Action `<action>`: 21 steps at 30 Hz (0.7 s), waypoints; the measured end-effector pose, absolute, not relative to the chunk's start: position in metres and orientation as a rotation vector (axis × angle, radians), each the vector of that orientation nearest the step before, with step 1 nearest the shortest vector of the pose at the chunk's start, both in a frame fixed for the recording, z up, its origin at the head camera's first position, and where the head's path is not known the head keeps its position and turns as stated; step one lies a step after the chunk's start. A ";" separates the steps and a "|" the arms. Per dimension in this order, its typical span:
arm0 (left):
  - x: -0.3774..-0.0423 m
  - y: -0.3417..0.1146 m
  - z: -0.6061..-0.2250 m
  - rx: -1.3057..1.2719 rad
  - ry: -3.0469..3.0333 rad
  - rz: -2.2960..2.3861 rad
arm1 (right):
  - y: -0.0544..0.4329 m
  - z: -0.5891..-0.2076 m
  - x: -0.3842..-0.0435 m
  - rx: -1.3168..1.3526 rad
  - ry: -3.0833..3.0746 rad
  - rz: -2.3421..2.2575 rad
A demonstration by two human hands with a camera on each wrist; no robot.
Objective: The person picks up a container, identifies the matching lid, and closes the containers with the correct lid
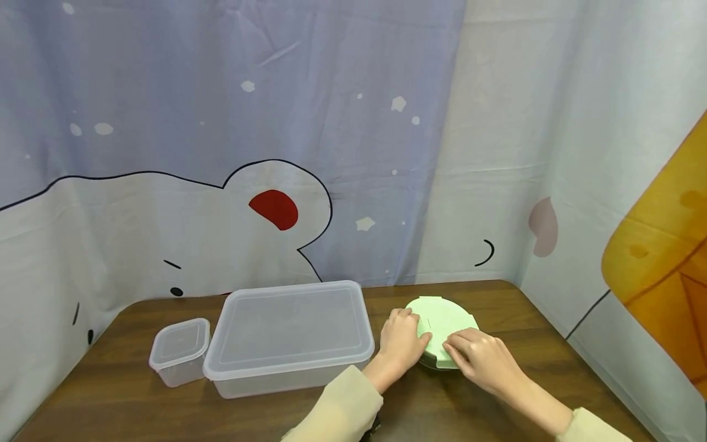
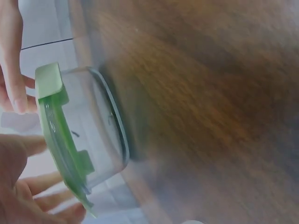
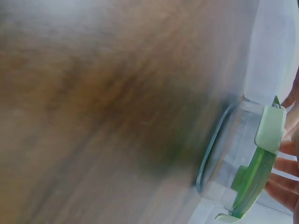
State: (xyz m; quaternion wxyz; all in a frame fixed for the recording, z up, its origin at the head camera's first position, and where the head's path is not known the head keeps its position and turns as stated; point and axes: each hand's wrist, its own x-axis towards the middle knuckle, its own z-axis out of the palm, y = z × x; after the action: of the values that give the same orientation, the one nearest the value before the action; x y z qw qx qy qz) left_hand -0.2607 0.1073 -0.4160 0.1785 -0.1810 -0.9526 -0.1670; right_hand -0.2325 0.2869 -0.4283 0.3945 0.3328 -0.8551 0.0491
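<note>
A round glass food container [image 2: 100,135] with a pale green clip lid [image 1: 444,319] stands on the table. My left hand [image 1: 402,336] grips the lid's left edge, its thumb lying over the top. At the front right my right hand [image 1: 486,362] holds the lid's rim, fingers bent over the top and thumb near the front clip [image 3: 271,129]. That front clip hangs down along the glass wall. Another clip [image 3: 228,217] sticks outward at the lid's side in the right wrist view. Through the clear wall no contents show.
Left of my hands stands a large translucent plastic box [image 1: 293,331] with its lid on. Beside it is a small square lidded box [image 1: 181,350]. A printed curtain [image 1: 353,147] hangs behind the wooden table [image 1: 127,411] and along its right side.
</note>
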 end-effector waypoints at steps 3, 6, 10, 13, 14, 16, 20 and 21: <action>-0.261 0.106 -0.415 -0.409 -2.655 -0.476 | 0.287 -0.427 -0.238 0.787 -2.198 0.150; -0.260 0.106 -0.414 -0.336 -2.621 -0.471 | 0.290 -0.427 -0.245 0.719 -2.219 0.187; -0.260 0.107 -0.411 -0.263 -2.621 -0.380 | 0.295 -0.426 -0.253 0.606 -2.297 0.248; -0.260 0.109 -0.408 -0.223 -2.653 -0.297 | 0.299 -0.425 -0.257 0.501 -2.402 0.322; -0.260 0.109 -0.408 -0.212 -2.668 -0.277 | 0.301 -0.424 -0.258 0.466 -2.440 0.354; -0.260 0.111 -0.407 -0.194 -2.701 -0.251 | 0.304 -0.422 -0.260 0.404 -2.512 0.415; -0.262 0.115 -0.403 -0.137 -2.790 -0.217 | 0.308 -0.419 -0.260 0.324 -2.614 0.522; -0.262 0.115 -0.403 -0.126 -2.808 -0.194 | 0.308 -0.419 -0.260 0.307 -2.631 0.539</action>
State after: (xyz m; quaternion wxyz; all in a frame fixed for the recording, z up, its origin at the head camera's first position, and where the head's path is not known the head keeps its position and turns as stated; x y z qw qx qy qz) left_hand -0.2620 0.1155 -0.4025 0.1614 -0.0440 -0.9836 -0.0678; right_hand -0.2595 0.3084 -0.4185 0.2173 0.1110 -0.9501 0.1945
